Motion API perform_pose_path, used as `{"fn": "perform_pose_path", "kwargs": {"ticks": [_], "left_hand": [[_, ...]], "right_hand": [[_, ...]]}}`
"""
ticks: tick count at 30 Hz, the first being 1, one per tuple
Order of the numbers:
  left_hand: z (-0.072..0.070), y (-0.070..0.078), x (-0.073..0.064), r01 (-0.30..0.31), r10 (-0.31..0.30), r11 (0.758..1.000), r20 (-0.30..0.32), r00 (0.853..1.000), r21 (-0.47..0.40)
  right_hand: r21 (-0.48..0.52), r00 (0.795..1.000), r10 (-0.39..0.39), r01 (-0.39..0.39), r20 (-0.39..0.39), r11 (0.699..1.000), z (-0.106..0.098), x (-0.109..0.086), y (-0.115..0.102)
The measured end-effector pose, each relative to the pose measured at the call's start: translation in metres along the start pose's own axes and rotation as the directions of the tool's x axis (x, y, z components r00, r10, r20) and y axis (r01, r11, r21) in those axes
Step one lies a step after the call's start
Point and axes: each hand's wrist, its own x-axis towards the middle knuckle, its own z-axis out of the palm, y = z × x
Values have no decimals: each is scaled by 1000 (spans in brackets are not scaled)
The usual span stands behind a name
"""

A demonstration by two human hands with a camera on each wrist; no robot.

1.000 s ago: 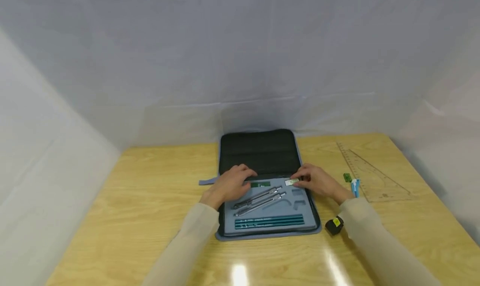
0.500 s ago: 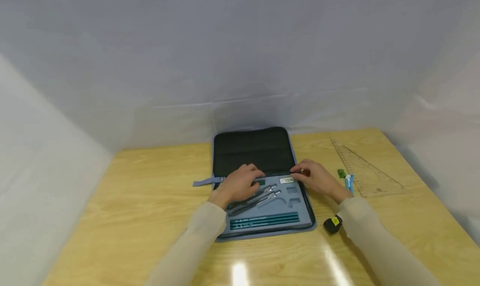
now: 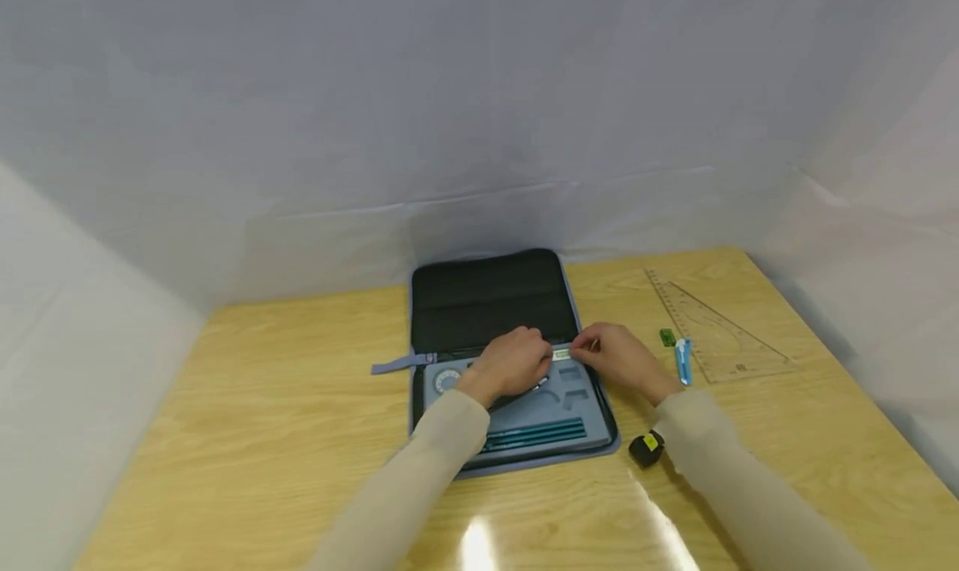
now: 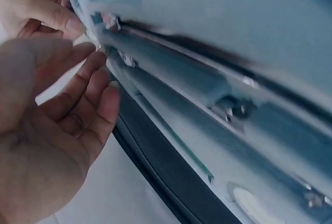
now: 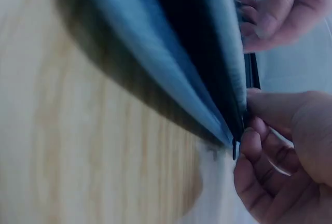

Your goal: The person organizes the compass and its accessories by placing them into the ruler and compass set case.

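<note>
Left fingers [image 4: 108, 105] and right fingers [image 5: 251, 146] bent, grip unclear; white eraser [image 3: 561, 355] lies between them in case [image 3: 494, 296].

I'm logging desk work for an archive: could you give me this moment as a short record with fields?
Case: zip case, open, lid laid back
Tray: blue-gray insert inside the case
Near part of tray: teal pencils, side by side
Between the hands: small white-and-green block
Left hand: over the tray, fingertips near the block
Right hand: at the tray's far right corner; grip unclear
Right of case: clear set square, blue utility knife, small green piece, black item with yellow label
</note>
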Motion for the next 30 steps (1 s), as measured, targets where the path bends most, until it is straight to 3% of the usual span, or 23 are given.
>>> {"fn": "perform_pose_path", "kwargs": {"ticks": [2,5,8,12,22,30], "left_hand": [[1,1,3,29,-29,999,-24,999,-29],[4,3,7,114,-120,988,-51,991,-101],[7,3,10,217,-227,964,-48,973,-153],[10,5,13,327,-334,933,-22,942,-153],[-3,19,28,430,-427,898,50,903,-92],[-3,19,30,486,-483,860,60,874,-155]], "right_hand": [[-6,1000,7,-7,0,1000,1,1,-3],[0,999,41,-41,10,999,3,2,-8],[15,996,80,-80,31,997,5,4,-14],[14,993,109,-110,52,994,8,6,-20],[-65,986,157,-153,54,986,-3,9,-25],[-54,979,198,-196,43,979,-4,7,-25]]}}
